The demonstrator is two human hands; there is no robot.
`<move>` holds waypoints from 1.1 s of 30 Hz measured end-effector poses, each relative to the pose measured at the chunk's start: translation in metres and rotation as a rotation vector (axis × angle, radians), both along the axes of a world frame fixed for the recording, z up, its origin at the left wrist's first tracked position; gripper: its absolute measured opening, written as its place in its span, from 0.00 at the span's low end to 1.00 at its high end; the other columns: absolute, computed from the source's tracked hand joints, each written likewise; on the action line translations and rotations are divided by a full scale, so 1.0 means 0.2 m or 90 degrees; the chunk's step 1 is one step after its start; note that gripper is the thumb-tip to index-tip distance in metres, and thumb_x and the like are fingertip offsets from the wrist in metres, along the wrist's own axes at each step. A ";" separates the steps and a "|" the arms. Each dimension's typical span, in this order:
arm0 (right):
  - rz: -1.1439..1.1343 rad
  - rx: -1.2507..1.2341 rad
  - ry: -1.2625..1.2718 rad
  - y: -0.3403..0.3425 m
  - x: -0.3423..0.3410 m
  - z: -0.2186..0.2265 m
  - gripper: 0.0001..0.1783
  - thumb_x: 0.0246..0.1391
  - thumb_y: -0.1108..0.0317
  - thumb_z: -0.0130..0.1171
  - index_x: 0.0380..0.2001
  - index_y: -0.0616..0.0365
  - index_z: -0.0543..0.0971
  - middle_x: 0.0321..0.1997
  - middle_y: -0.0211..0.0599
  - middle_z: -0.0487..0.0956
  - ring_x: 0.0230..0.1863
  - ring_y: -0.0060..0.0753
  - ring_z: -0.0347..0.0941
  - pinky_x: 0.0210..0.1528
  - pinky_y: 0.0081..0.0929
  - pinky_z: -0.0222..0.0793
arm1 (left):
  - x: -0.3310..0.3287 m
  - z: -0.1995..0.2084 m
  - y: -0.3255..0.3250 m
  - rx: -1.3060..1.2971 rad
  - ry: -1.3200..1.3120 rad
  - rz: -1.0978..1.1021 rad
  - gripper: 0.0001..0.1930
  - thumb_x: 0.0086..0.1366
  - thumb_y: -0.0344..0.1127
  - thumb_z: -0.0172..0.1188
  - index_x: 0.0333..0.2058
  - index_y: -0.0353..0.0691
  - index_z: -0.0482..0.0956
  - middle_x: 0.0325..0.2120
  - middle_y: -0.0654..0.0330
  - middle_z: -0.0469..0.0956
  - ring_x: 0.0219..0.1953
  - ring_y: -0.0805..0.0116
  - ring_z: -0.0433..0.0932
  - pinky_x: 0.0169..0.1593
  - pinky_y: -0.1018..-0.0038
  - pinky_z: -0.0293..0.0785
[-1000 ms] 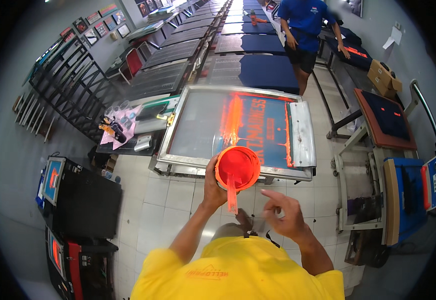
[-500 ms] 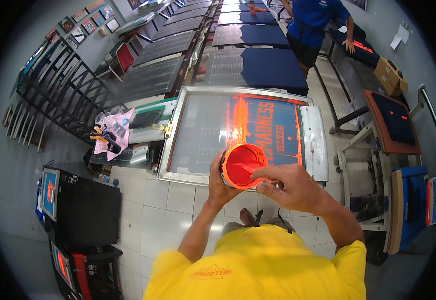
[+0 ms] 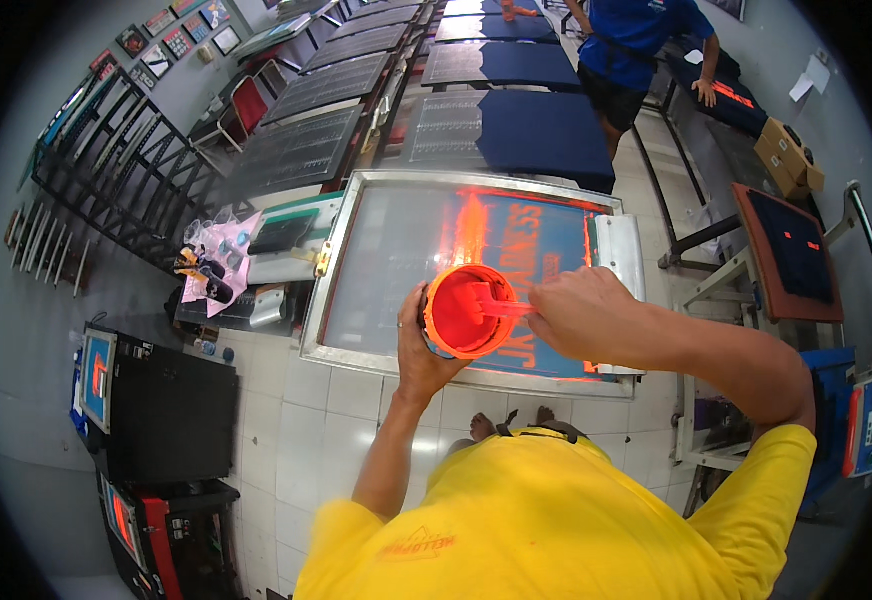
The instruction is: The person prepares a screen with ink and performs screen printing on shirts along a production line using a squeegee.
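Observation:
My left hand (image 3: 422, 350) grips an open tub of orange-red ink (image 3: 456, 312) from its left side, tilted so that its mouth faces me. Closed round the handle end of an ink-coated spatula (image 3: 504, 308) is my right hand (image 3: 584, 312); the spatula's blade lies inside the tub. Just beneath the tub is a silk-screen frame (image 3: 381, 367) with a metal rim. Its mesh is pale on the left and blue on the right, with lettering in the blue part and a thick streak of orange ink (image 3: 472, 225) beside it.
Beyond the frame, rows of printing boards (image 3: 441, 130) bear dark blue fabric (image 3: 544, 130). A co-worker in a blue shirt (image 3: 636, 40) stands at the back right. Pink paper with cups (image 3: 218, 255) lies left of the frame. A black cabinet (image 3: 161, 400) stands at lower left.
The tub has moved slightly left and up. My right hand has drawn back to the right and risen, and the spatula now sticks out over the tub's rim.

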State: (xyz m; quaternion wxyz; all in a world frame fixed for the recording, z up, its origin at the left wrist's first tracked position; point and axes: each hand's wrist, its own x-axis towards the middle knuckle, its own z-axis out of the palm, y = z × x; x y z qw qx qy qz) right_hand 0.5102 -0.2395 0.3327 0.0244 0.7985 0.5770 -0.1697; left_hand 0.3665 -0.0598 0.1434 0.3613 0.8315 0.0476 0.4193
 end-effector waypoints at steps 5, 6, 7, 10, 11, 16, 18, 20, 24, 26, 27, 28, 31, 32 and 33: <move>0.224 0.092 -0.214 -0.13 0.08 -0.03 0.05 0.50 0.70 0.60 0.26 0.58 0.76 0.20 0.34 0.77 0.22 0.33 0.77 0.22 0.32 0.70 | 0.06 0.00 -0.04 0.014 0.016 0.018 0.57 0.40 0.34 0.83 0.66 0.38 0.53 0.61 0.50 0.64 0.62 0.53 0.67 0.63 0.58 0.66; 0.238 0.108 -0.245 -0.14 0.11 -0.03 0.05 0.51 0.69 0.59 0.27 0.58 0.76 0.22 0.34 0.78 0.24 0.33 0.78 0.23 0.32 0.70 | 0.06 0.01 -0.05 0.011 0.021 0.013 0.57 0.40 0.34 0.82 0.66 0.38 0.53 0.61 0.50 0.64 0.62 0.52 0.67 0.63 0.58 0.66; 0.252 0.124 -0.277 -0.16 0.14 -0.03 0.05 0.51 0.69 0.59 0.27 0.58 0.76 0.23 0.34 0.78 0.26 0.33 0.78 0.23 0.31 0.71 | 0.08 0.01 -0.06 0.018 0.021 0.015 0.57 0.40 0.34 0.82 0.66 0.38 0.53 0.61 0.50 0.64 0.62 0.52 0.67 0.63 0.58 0.66; 0.252 0.140 -0.309 -0.15 0.24 -0.06 0.05 0.50 0.68 0.60 0.28 0.58 0.75 0.23 0.34 0.77 0.26 0.32 0.77 0.23 0.28 0.71 | 0.10 0.01 -0.07 0.037 0.029 0.023 0.57 0.40 0.35 0.83 0.66 0.38 0.53 0.62 0.50 0.63 0.62 0.52 0.66 0.63 0.59 0.66; 0.245 0.141 -0.309 -0.14 0.27 -0.10 0.06 0.49 0.68 0.60 0.28 0.58 0.75 0.23 0.33 0.76 0.25 0.32 0.76 0.22 0.28 0.71 | 0.10 0.01 -0.07 0.044 0.038 0.026 0.58 0.40 0.35 0.83 0.66 0.38 0.53 0.62 0.50 0.63 0.62 0.52 0.66 0.63 0.59 0.67; 0.301 0.154 -0.314 -0.14 0.31 -0.19 0.06 0.50 0.68 0.60 0.27 0.58 0.75 0.22 0.32 0.76 0.24 0.30 0.75 0.21 0.28 0.68 | 0.14 0.01 -0.07 0.088 0.072 0.043 0.60 0.38 0.36 0.84 0.67 0.38 0.53 0.63 0.50 0.62 0.63 0.51 0.66 0.63 0.59 0.68; 0.294 0.177 -0.306 -0.15 0.34 -0.19 0.06 0.51 0.68 0.59 0.27 0.58 0.75 0.22 0.33 0.76 0.24 0.31 0.75 0.21 0.30 0.69 | 0.14 0.01 -0.09 0.081 0.083 0.035 0.60 0.37 0.35 0.84 0.67 0.38 0.52 0.64 0.49 0.61 0.64 0.50 0.65 0.63 0.59 0.68; 0.258 0.163 -0.283 -0.13 0.40 -0.19 0.06 0.52 0.68 0.59 0.27 0.59 0.76 0.21 0.36 0.76 0.24 0.33 0.77 0.21 0.32 0.70 | 0.16 0.00 -0.07 0.116 0.081 0.047 0.60 0.37 0.39 0.84 0.66 0.37 0.53 0.63 0.46 0.62 0.65 0.45 0.63 0.64 0.55 0.66; 0.168 0.118 -0.158 -0.11 0.45 -0.27 0.10 0.55 0.63 0.59 0.29 0.60 0.77 0.22 0.38 0.77 0.24 0.39 0.79 0.25 0.36 0.72 | 0.17 0.00 -0.06 0.122 0.101 0.054 0.59 0.38 0.40 0.84 0.66 0.36 0.53 0.63 0.45 0.62 0.65 0.41 0.62 0.66 0.51 0.64; 0.100 0.133 -0.099 -0.12 0.49 -0.31 0.12 0.58 0.62 0.58 0.29 0.61 0.77 0.24 0.40 0.78 0.24 0.42 0.79 0.27 0.38 0.74 | 0.18 0.01 -0.04 0.175 0.100 0.059 0.59 0.38 0.40 0.83 0.66 0.37 0.53 0.63 0.45 0.62 0.65 0.41 0.62 0.66 0.49 0.62; 0.073 0.125 -0.057 -0.12 0.50 -0.32 0.13 0.59 0.61 0.57 0.28 0.61 0.77 0.24 0.40 0.79 0.24 0.43 0.79 0.28 0.40 0.73 | 0.18 0.01 -0.03 0.200 0.100 0.062 0.59 0.38 0.40 0.83 0.66 0.37 0.53 0.64 0.45 0.62 0.65 0.41 0.62 0.67 0.48 0.61; 0.047 0.117 -0.015 -0.12 0.50 -0.34 0.14 0.60 0.61 0.56 0.27 0.62 0.77 0.25 0.40 0.79 0.24 0.44 0.78 0.29 0.41 0.73 | 0.18 0.00 -0.02 0.215 0.102 0.062 0.59 0.38 0.40 0.83 0.66 0.37 0.53 0.64 0.45 0.62 0.65 0.41 0.62 0.67 0.47 0.61; -0.036 0.133 0.155 -0.14 0.54 -0.40 0.17 0.61 0.61 0.55 0.24 0.62 0.78 0.23 0.40 0.79 0.23 0.42 0.76 0.29 0.41 0.70 | 0.18 0.02 0.01 0.262 0.117 0.062 0.59 0.38 0.41 0.83 0.66 0.38 0.53 0.64 0.45 0.62 0.66 0.41 0.62 0.68 0.45 0.58; -0.068 0.146 0.216 -0.16 0.56 -0.42 0.17 0.61 0.61 0.55 0.23 0.63 0.78 0.22 0.40 0.79 0.22 0.41 0.75 0.28 0.41 0.69 | 0.19 0.02 0.02 0.275 0.125 0.057 0.59 0.37 0.41 0.83 0.66 0.38 0.53 0.64 0.46 0.62 0.66 0.40 0.62 0.68 0.45 0.58; -0.088 0.149 0.281 -0.17 0.58 -0.48 0.18 0.61 0.61 0.55 0.23 0.62 0.79 0.20 0.38 0.77 0.21 0.38 0.73 0.28 0.40 0.68 | 0.20 0.02 0.03 0.288 0.133 0.056 0.59 0.37 0.41 0.83 0.65 0.39 0.53 0.64 0.46 0.62 0.66 0.40 0.62 0.68 0.44 0.57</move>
